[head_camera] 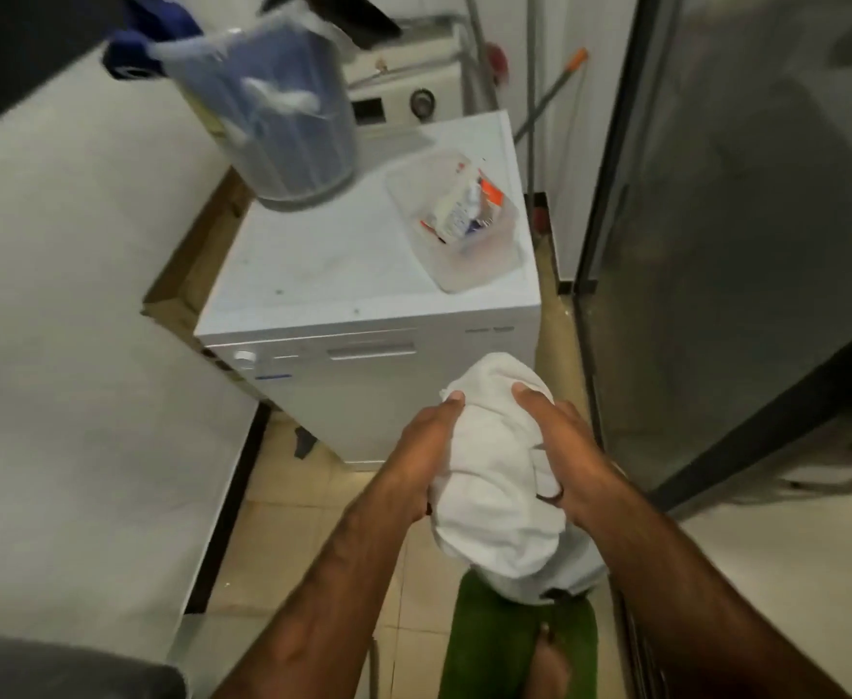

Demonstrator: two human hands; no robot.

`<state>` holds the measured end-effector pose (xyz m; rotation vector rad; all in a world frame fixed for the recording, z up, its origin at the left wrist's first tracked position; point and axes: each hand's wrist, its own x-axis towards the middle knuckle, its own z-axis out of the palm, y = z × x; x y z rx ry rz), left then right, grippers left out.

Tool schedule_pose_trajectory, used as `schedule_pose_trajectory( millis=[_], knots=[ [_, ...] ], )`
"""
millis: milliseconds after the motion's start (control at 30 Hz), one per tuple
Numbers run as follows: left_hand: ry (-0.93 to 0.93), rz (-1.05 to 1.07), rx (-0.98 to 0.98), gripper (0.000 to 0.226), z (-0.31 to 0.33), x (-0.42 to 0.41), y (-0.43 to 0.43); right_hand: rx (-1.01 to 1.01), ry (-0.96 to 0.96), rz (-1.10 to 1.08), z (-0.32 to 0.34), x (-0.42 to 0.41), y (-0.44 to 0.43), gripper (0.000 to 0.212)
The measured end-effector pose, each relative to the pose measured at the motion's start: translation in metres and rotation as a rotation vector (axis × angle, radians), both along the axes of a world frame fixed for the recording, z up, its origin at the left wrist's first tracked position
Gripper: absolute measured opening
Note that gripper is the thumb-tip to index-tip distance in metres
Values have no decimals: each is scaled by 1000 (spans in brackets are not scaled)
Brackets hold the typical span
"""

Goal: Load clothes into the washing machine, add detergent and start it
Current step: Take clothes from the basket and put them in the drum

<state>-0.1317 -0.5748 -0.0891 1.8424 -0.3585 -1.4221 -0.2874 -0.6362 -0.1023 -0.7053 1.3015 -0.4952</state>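
**Cloth bundle held before the white machine**

Crumpled white cloth bundle (497, 476) was a soft rounded wad, held in the air just in front of the white box-shaped machine (363, 274). Left hand (424, 446) and right hand (565, 446) gripped it from either side, thumbs on top, the bundle between them. Fingers under the cloth were hidden. Frame was blurred and the panel markings unreadable. Translucent ribbed plastic basket (283, 113) and clear plastic tub of packets (457, 219) sat on the machine's top, the tub near its right edge. Beige tiled floor (283, 496) ran as a narrow strip between white wall (86, 345) and dark glass door (741, 244)
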Motion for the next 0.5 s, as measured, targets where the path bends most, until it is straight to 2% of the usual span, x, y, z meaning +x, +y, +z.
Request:
schedule_pose_trajectory(
  millis=[167, 300, 433, 500],
  knots=[
    [-86, 143, -123, 56, 45, 52, 90, -81, -48, 138, 45, 62, 69, 80],
    [-129, 311, -183, 67, 77, 98, 183, -128, -127, 280, 74, 126, 138, 80],
    [-174, 512, -223, 43, 110, 146, 283, -185, -190, 463, 103, 198, 219, 69],
    [-200, 631, -217, 52, 127, 168, 339, -204, -213, 574, 118, 234, 263, 65]
  ],
)
